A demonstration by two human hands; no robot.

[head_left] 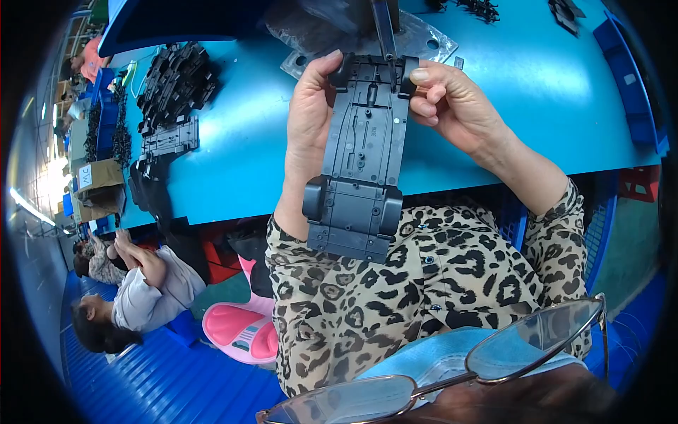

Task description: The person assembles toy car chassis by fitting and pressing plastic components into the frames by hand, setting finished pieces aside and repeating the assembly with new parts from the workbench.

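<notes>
Bracing a black chassis plate (364,152) under the tip of a metal rod (383,32)

No hand was placed beneath the near end of the plate, which was held out before the leopard-print shirt (459,261), so a sag or a twist could be caused by its own weight if the grip at the far end were loosened. The far end might also be scratched or pushed out of line should the plate be shifted against the rod, and the right thumb could be nipped, since it was set close beside the tip. Whether the plate was touched by that tip could not be told.

The far left corner was gripped by the left hand (309,102), its thumb pressed to the edge and its other fingers hidden behind. The far right corner was pinched by the right hand (458,99), its visible fingers curled in, not spread.

Beyond, a clear plastic sheet (420,32) was laid on the turquoise table (240,177); a heap of black parts (176,81) was piled off to the left, and a blue bin (626,81) was set at the right
</notes>
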